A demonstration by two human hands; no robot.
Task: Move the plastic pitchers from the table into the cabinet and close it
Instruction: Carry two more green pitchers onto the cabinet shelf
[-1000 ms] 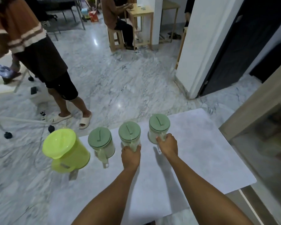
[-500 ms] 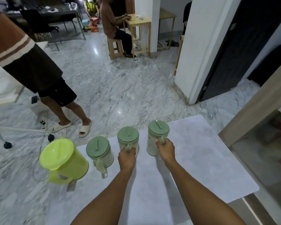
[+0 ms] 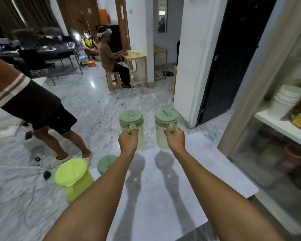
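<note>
— Holding a pitcher in each fist, is that it?

— Yes. The left hand (image 3: 128, 140) is curled tight round the handle of one green-lidded pitcher (image 3: 131, 128), and the right hand (image 3: 174, 138) is wrapped the same way round the handle of the second green-lidded pitcher (image 3: 165, 129). Both jugs stand upright, long axis vertical, lifted clear above the far edge of the desk (image 3: 163, 188), with their shadows lying on it below.

— Which way is the cabinet from there?

— Off to the person's right. Its shelf (image 3: 281, 126) sits roughly level with the raised pitchers, so the carry looks like a sideways swing to the right. The right hand is nearer, so its jug would likely go in first.

— Is there room inside?

— Partly. A stack of white bowls (image 3: 285, 101) stands on that shelf with something dark and reddish beside it; the compartment below is blurred and cannot be read clearly. Whether the cabinet door is fully open cannot be told.

— Anything in the pitchers?

— The bodies are pale and translucent; they appear empty, though that is a judgement.

— And the rest?

— Two remain on the desk's left end: a lime-green pitcher (image 3: 73, 178) and a third green-lidded pitcher (image 3: 105, 164) just beside it, partly hidden by the left forearm. A bystander's legs (image 3: 63, 136) stand on the floor beyond.
</note>
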